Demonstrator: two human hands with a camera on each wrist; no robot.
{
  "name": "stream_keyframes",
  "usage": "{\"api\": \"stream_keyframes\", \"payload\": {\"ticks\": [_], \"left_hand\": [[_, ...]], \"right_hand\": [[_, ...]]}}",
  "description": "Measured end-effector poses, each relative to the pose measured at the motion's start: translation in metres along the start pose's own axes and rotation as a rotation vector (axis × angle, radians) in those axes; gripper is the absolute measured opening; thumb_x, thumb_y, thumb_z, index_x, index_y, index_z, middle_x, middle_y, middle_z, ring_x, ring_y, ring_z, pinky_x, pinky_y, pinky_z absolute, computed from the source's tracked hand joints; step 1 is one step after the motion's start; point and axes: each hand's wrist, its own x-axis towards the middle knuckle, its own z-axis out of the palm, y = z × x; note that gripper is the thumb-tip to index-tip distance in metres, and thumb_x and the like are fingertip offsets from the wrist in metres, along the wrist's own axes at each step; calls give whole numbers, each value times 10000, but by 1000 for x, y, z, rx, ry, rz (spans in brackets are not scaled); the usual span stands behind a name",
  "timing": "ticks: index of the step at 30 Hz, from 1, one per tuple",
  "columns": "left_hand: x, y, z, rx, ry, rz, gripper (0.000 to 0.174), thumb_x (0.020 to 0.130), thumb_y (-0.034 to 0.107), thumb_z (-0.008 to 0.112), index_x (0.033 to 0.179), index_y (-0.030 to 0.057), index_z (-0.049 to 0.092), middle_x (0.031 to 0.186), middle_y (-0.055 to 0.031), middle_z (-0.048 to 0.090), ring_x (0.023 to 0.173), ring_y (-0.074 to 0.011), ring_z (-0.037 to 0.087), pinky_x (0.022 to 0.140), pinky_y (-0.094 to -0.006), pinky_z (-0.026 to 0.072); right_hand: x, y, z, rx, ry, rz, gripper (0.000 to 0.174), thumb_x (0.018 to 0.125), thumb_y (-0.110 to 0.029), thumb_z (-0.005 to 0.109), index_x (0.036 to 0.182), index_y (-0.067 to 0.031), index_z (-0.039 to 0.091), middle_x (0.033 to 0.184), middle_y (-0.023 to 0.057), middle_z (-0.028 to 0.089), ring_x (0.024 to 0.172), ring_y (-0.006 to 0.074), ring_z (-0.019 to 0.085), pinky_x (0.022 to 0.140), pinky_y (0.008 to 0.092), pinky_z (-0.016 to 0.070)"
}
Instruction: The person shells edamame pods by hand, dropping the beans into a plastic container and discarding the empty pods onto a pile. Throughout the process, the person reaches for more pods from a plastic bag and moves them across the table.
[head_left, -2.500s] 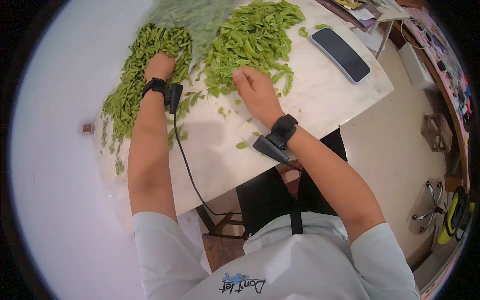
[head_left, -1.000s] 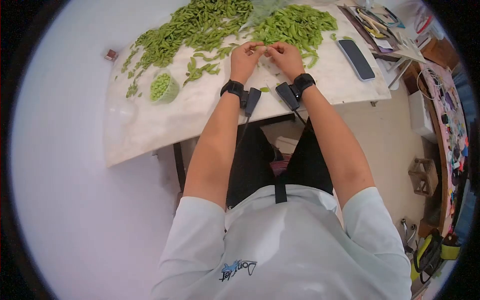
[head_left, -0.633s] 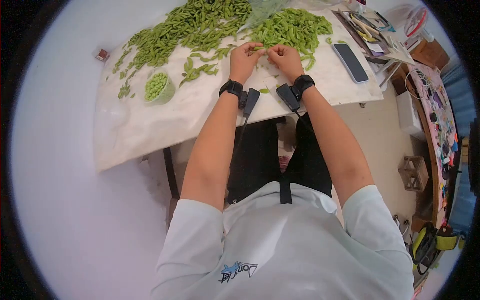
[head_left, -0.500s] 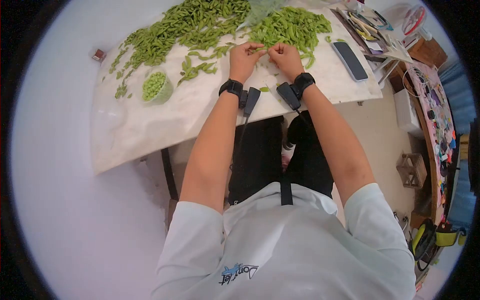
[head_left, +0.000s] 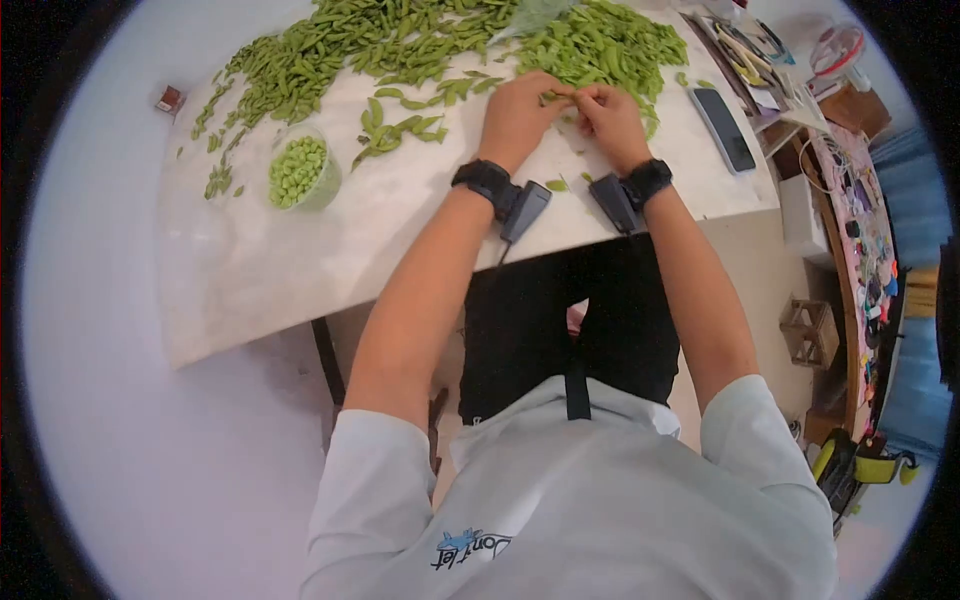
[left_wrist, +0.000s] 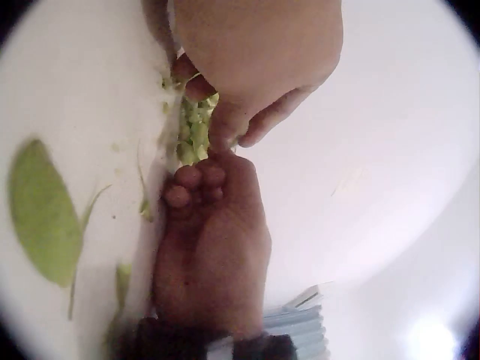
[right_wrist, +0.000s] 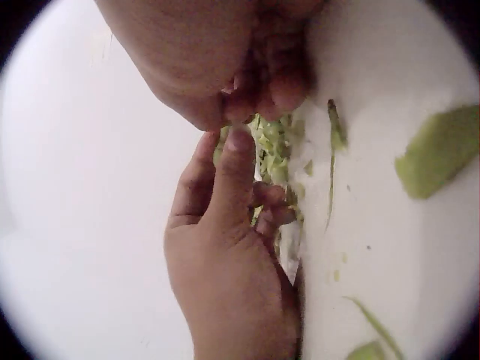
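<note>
In the head view my left hand [head_left: 515, 122] and right hand [head_left: 615, 125] meet at the fingertips above the table, in front of the pile of bright green pods [head_left: 610, 45]. A green bean pod [right_wrist: 221, 146] shows between my left thumb and forefinger in the right wrist view, mostly hidden by the fingers. My right thumb and curled fingers pinch at its other end. Farther left lies a larger pile of darker bean pods [head_left: 300, 60], with several pods [head_left: 390, 135] strewn nearer my left hand. A clear cup [head_left: 325, 187] holds shelled green beans [head_left: 297, 170].
A phone [head_left: 722, 130] lies on the table [head_left: 260, 270] to the right. Past it stands a side stand [head_left: 760, 70] with tools and papers. A clear plastic bag [head_left: 535, 18] sits between the two piles. Loose pod scraps [head_left: 556, 185] lie near the wrists.
My left hand has left the darker pile and come right to meet my right hand, which has drawn back from the bright pile. The cup has come into view.
</note>
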Motion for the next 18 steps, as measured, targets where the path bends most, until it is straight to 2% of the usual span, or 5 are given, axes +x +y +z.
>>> {"api": "stream_keyframes", "payload": {"ticks": [4,5,11,14,18], "left_hand": [[3,9,-13,-105,-77,-215,187,759,145,730,928,72,701,703,-50,621,581,-114,518,546,-250,428],[4,6,-13,-154,-67,-207,189,779,156,724,951,81,699,673,-17,607,589,-76,505,538,-237,418],[10,10,-18,-492,43,-365,143,813,123,698,942,64,693,692,19,612,596,-56,499,535,-205,400],[15,-2,-17,-505,151,-266,139,809,98,694,942,62,688,691,13,611,594,-51,499,538,-198,398],[16,0,-30,-184,24,-272,156,804,74,688,956,45,670,709,2,620,594,-44,499,538,-201,404]], "right_hand": [[-4,-8,4,52,-24,0,170,895,-154,563,814,-6,592,605,-1,555,490,65,491,458,214,383],[-6,-12,4,75,-9,33,152,892,-148,568,810,-21,581,596,-17,534,486,53,471,455,206,369],[15,-36,1,177,-240,22,177,891,-180,564,769,-53,562,604,-16,515,490,57,469,458,195,359],[30,-37,6,333,-369,105,196,896,-185,548,739,-68,538,579,-21,485,469,57,459,438,193,357],[38,-24,7,460,-460,178,197,899,-180,539,736,-70,526,553,-23,465,445,56,447,406,200,351]]}}
